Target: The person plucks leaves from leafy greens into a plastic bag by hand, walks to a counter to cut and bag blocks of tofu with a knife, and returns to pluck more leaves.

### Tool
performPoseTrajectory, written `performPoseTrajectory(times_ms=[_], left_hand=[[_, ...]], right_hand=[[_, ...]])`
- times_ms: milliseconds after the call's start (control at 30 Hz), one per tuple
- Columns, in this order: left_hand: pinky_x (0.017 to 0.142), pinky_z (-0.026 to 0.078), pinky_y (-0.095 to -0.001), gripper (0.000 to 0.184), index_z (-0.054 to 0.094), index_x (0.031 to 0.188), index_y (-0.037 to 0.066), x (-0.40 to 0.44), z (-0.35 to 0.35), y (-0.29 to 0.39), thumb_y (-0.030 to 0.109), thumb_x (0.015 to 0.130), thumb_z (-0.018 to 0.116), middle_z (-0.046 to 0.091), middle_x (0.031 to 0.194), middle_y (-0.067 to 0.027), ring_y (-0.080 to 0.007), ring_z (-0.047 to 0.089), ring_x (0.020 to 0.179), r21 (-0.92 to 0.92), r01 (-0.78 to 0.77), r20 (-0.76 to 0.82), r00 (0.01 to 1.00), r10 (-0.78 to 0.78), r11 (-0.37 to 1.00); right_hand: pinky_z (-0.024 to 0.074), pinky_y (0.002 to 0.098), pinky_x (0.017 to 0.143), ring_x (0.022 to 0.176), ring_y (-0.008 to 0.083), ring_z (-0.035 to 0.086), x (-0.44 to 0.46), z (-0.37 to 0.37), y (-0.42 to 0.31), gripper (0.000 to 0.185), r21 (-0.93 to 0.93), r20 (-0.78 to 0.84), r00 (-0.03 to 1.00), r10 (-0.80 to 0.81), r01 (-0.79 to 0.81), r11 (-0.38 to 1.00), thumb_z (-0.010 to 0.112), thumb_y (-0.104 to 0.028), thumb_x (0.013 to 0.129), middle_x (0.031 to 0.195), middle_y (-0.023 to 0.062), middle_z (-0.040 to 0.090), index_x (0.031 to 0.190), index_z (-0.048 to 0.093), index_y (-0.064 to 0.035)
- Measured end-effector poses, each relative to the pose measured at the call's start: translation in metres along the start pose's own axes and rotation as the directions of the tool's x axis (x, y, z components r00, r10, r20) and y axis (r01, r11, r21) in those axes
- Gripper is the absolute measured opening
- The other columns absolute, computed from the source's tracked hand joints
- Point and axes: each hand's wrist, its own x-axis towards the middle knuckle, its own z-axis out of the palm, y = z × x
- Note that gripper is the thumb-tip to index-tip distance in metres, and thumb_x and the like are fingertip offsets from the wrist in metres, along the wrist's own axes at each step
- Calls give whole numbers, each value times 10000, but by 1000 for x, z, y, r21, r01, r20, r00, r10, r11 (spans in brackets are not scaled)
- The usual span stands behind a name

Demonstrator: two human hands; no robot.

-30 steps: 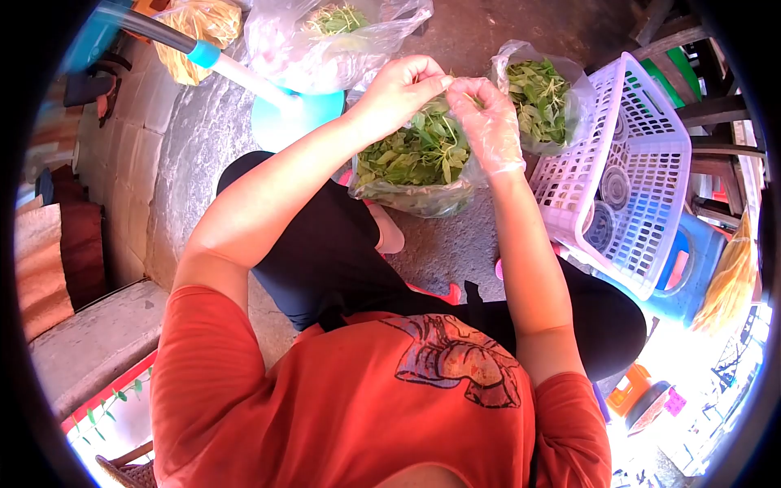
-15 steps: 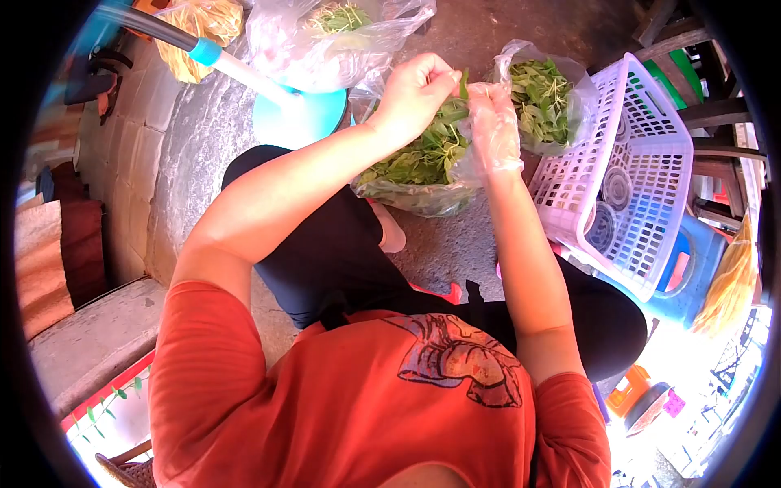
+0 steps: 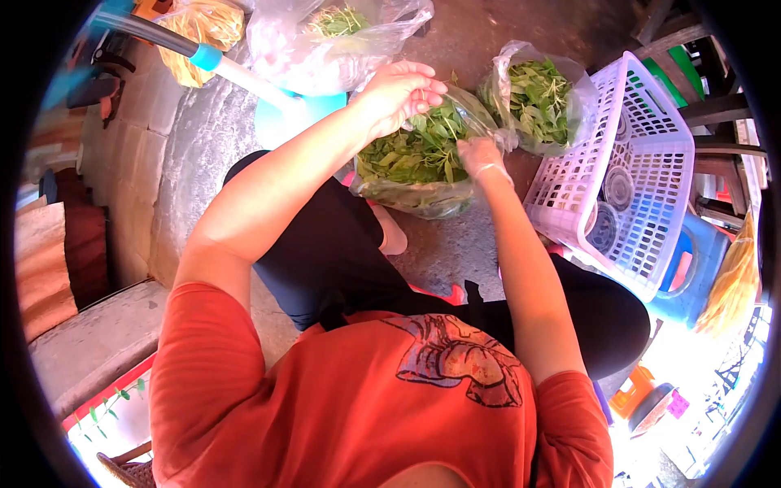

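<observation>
A clear plastic bag of green leafy stems [image 3: 411,163] sits open on the ground between my knees. My left hand [image 3: 399,93], bare, hovers over the bag's upper left side with its fingers loosely bent and apart, holding nothing that I can see. My right hand [image 3: 482,154] wears a thin clear plastic glove and is down at the bag's right side. Its fingertips are closed on leafy stems at the edge of the pile. Just beyond it stands a second clear bag of picked leaves and stems [image 3: 538,98].
A white plastic basket [image 3: 651,179] stands at the right, beside a blue stool [image 3: 701,264]. Another clear bag with greens [image 3: 325,41] lies at the top. A pole with a blue collar [image 3: 205,57] crosses the upper left, near a yellow bag [image 3: 199,37].
My right hand has come down from beside my left hand to the leaves in the near bag. My left hand has moved slightly left and its pinch has loosened.
</observation>
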Motion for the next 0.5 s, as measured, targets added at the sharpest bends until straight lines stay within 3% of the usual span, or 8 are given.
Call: performPoseTrajectory(times_ms=[67,133,233,267,333,400,433,500], left_hand=[[497,398,-226,132,522,972,-12,0,-4,-4,38,868,456,575,737,-74,-143,533,599,12,32,37,999,-32,999],[460,313,-212,161,546,947,-20,-3,-1,-6,33,829,451,484,648,-18,-104,422,535,81,39,13,999,-41,996],[472,296,-204,148,563,909,-18,2,-13,-9,54,822,468,485,645,-11,-98,421,553,237,63,51,996,-77,969],[503,358,-236,155,602,861,-13,4,-18,-12,101,826,503,521,656,-12,-103,469,586,285,41,44,997,-56,958],[535,399,-266,176,620,849,-14,6,-13,-14,135,829,529,554,677,-8,-112,499,603,561,-149,71,989,132,814],[602,450,-307,229,645,829,-5,10,-14,-22,220,832,601,605,719,-9,-127,539,640,751,-331,188,937,296,572],[599,446,-305,241,643,834,-5,8,-12,-20,234,832,614,604,715,-10,-123,535,641,820,-319,212,941,265,476],[592,439,-300,268,639,844,-5,3,-3,-12,263,830,640,600,706,-14,-114,527,642,920,-298,252,948,196,256]], right_hand=[[426,398,905,1043,343,561,-23,-1,-17,373,-48,-2,987,159,-159,986,542,-312,795,1092,236,592,984,635,-4],[428,389,907,1046,335,565,-34,-4,-22,385,-77,14,986,169,-168,983,571,-323,764,1091,212,602,1010,642,-36],[445,384,885,1020,328,580,-33,-12,-29,329,-31,14,988,151,-150,988,615,-285,709,1055,181,625,983,670,-110],[455,384,873,1013,326,584,-30,-20,-31,304,-28,32,994,105,-104,994,606,-266,715,1050,174,629,973,674,-120],[468,400,829,942,338,596,-27,-30,-40,217,8,-9,1000,-14,14,1000,601,-229,728,957,168,645,905,682,-136],[466,415,800,897,343,595,-36,-46,-52,181,-73,-119,959,-256,249,966,605,-222,743,916,157,644,881,676,-127],[465,422,785,874,345,594,-43,-55,-60,165,-123,-165,913,-373,356,926,607,-219,751,895,152,644,869,672,-123],[462,432,761,847,344,589,-55,-66,-72,149,-58,-249,854,-458,458,887,624,-210,753,857,147,638,853,664,-108]])
